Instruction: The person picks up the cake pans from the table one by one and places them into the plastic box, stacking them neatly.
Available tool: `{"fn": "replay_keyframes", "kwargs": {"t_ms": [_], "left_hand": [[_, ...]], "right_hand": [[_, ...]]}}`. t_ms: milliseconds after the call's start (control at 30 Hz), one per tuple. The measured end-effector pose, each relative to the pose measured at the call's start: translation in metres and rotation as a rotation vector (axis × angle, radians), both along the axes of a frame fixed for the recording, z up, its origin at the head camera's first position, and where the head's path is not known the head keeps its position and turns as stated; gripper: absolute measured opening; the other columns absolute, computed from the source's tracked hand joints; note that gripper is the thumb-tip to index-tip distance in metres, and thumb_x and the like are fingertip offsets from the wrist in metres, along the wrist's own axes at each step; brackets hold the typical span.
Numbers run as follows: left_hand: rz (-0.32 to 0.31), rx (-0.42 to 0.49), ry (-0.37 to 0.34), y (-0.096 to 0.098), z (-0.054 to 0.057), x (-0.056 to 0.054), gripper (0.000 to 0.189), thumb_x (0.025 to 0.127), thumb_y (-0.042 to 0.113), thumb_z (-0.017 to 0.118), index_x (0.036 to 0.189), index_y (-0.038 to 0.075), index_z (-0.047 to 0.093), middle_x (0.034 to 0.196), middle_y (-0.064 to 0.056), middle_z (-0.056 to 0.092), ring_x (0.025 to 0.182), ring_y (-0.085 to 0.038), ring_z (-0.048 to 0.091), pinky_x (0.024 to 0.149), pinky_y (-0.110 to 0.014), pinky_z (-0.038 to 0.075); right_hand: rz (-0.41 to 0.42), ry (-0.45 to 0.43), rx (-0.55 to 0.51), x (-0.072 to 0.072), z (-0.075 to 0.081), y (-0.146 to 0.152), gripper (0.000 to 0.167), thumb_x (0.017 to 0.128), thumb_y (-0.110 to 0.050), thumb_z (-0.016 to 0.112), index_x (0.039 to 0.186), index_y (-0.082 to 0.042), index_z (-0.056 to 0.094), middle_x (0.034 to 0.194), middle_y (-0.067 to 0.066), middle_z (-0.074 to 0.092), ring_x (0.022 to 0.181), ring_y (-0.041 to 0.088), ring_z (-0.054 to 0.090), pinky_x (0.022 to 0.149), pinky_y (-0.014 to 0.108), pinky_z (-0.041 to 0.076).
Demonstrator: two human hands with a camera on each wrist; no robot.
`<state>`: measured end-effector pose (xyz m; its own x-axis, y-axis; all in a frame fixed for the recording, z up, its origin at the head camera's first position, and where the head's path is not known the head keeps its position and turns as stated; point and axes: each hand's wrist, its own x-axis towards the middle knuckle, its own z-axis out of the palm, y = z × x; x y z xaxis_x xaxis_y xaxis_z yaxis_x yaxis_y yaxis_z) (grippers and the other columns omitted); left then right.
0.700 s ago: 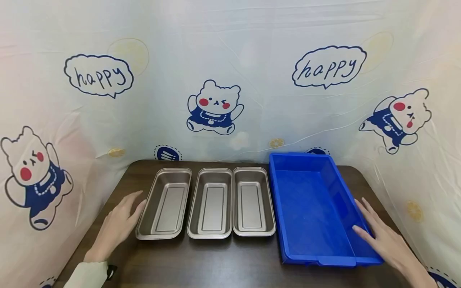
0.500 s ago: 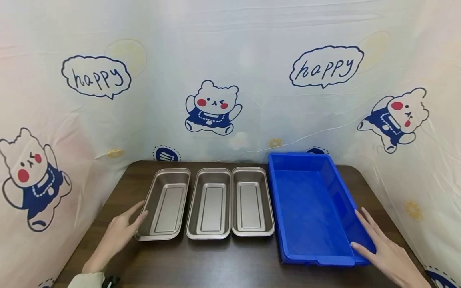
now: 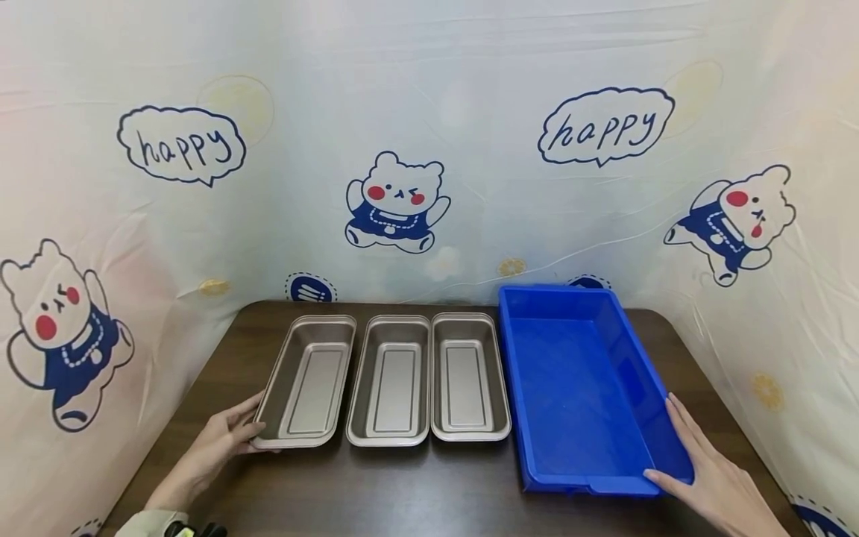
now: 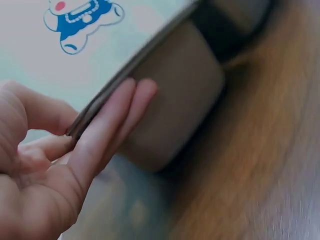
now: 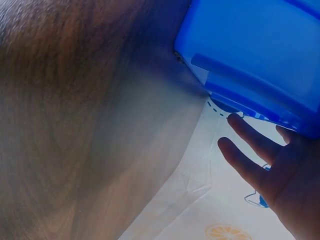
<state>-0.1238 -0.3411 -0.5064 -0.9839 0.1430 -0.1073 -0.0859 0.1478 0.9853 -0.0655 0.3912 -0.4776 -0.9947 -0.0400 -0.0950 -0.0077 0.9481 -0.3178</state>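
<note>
Three metallic loaf pans stand in a row in the head view. My left hand (image 3: 209, 456) pinches the near left edge of the leftmost loaf pan (image 3: 314, 388). In the left wrist view, the thumb lies over the rim while straight fingers (image 4: 107, 117) press the pan's outer wall. On the far right of the row is a blue plastic tray (image 3: 570, 395). My right hand (image 3: 721, 473) is at its near right corner, thumb over the rim and straight fingers along the outside. Spread fingers (image 5: 247, 165) show beneath the tray's edge in the right wrist view.
The middle loaf pan (image 3: 391, 388) and right loaf pan (image 3: 466, 384) stand side by side, the latter close to the tray. All rest on a dark wooden table (image 3: 403, 492). A printed cloth (image 3: 496, 149) hangs behind and along both sides.
My left hand has come down and toward the near left corner of the leftmost pan and taken its rim. My right hand has shifted slightly nearer along the tray's corner.
</note>
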Motion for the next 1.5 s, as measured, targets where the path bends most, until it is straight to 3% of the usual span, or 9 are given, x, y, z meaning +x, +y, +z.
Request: {"fn": "replay_keyframes", "kwargs": {"t_ms": [167, 300, 467, 600, 767, 867, 1000, 1367, 1500], "left_hand": [[-0.023, 0.173, 0.040, 0.007, 0.007, 0.001, 0.059, 0.103, -0.007, 0.056, 0.158, 0.014, 0.045, 0.128, 0.022, 0.064, 0.108, -0.004, 0.067, 0.073, -0.030, 0.062], [0.032, 0.175, 0.014, 0.030, 0.036, -0.003, 0.069, 0.104, -0.004, 0.057, 0.162, -0.008, 0.021, 0.130, 0.024, 0.062, 0.106, -0.006, 0.068, 0.072, -0.028, 0.061], [0.034, 0.228, 0.014, 0.077, 0.073, -0.011, 0.071, 0.103, -0.007, 0.055, 0.163, -0.011, 0.016, 0.147, -0.002, 0.059, 0.106, -0.011, 0.070, 0.077, -0.029, 0.062], [-0.022, 0.262, 0.000, 0.121, 0.094, -0.012, 0.070, 0.102, -0.007, 0.051, 0.164, -0.008, 0.019, 0.163, -0.034, 0.030, 0.112, -0.012, 0.069, 0.086, -0.030, 0.062], [-0.094, 0.328, -0.024, 0.173, 0.113, -0.014, 0.072, 0.100, -0.007, 0.050, 0.165, -0.007, 0.020, 0.163, -0.037, 0.028, 0.118, -0.026, 0.068, 0.090, -0.036, 0.062], [-0.129, 0.368, -0.045, 0.207, 0.117, -0.016, 0.072, 0.099, -0.009, 0.050, 0.165, -0.006, 0.022, 0.162, -0.037, 0.032, 0.123, -0.038, 0.064, 0.091, -0.037, 0.062], [-0.195, 0.438, -0.083, 0.260, 0.116, -0.016, 0.075, 0.097, -0.011, 0.049, 0.165, -0.006, 0.019, 0.162, -0.037, 0.032, 0.129, -0.046, 0.058, 0.093, -0.038, 0.061], [-0.192, 0.626, -0.187, 0.379, 0.104, -0.010, 0.085, 0.087, -0.023, 0.045, 0.166, -0.006, 0.019, 0.156, -0.039, 0.038, 0.131, -0.054, 0.054, 0.093, -0.052, 0.060], [-0.154, 0.650, -0.204, 0.409, 0.095, -0.013, 0.088, 0.084, -0.024, 0.043, 0.166, -0.006, 0.016, 0.165, -0.035, 0.026, 0.130, -0.054, 0.054, 0.095, -0.055, 0.058]], "right_hand": [[-0.008, -0.015, -0.002, 0.001, 0.000, 0.001, 0.120, 0.096, -0.065, 0.065, 0.167, -0.019, -0.020, 0.171, 0.032, 0.001, 0.116, 0.071, 0.052, 0.067, 0.070, 0.056], [0.003, -0.002, -0.008, 0.002, -0.001, 0.002, 0.119, 0.096, -0.063, 0.065, 0.167, -0.019, -0.020, 0.171, 0.032, 0.001, 0.116, 0.071, 0.052, 0.066, 0.070, 0.056], [0.014, 0.021, -0.017, 0.004, -0.001, 0.003, 0.118, 0.096, -0.061, 0.067, 0.168, -0.020, -0.018, 0.172, 0.031, 0.004, 0.117, 0.070, 0.052, 0.067, 0.071, 0.055], [0.026, 0.055, -0.024, 0.005, 0.000, 0.002, 0.119, 0.094, -0.058, 0.070, 0.169, -0.021, -0.014, 0.172, 0.030, 0.008, 0.114, 0.067, 0.056, 0.063, 0.066, 0.056], [0.066, 0.144, -0.022, 0.004, -0.004, 0.002, 0.118, 0.092, -0.052, 0.075, 0.171, -0.018, -0.006, 0.173, 0.026, 0.013, 0.135, 0.065, 0.041, 0.092, 0.081, 0.044], [0.093, 0.209, -0.020, 0.004, -0.009, 0.003, 0.116, 0.092, -0.049, 0.076, 0.171, -0.014, -0.001, 0.171, 0.028, 0.018, 0.149, 0.059, 0.025, 0.120, 0.076, 0.010], [0.101, 0.250, 0.004, 0.005, -0.012, 0.003, 0.116, 0.091, -0.048, 0.074, 0.171, -0.012, -0.002, 0.170, 0.030, 0.019, 0.159, 0.049, 0.004, 0.123, 0.049, -0.019], [0.118, 0.308, 0.032, 0.005, -0.013, 0.005, 0.117, 0.089, -0.048, 0.076, 0.171, -0.012, 0.001, 0.170, 0.028, 0.021, 0.160, 0.044, -0.002, 0.125, 0.055, -0.016], [0.127, 0.320, 0.023, 0.005, -0.014, 0.004, 0.118, 0.088, -0.047, 0.078, 0.171, -0.012, 0.002, 0.169, 0.030, 0.023, 0.161, 0.043, -0.002, 0.124, 0.054, -0.019]]}}
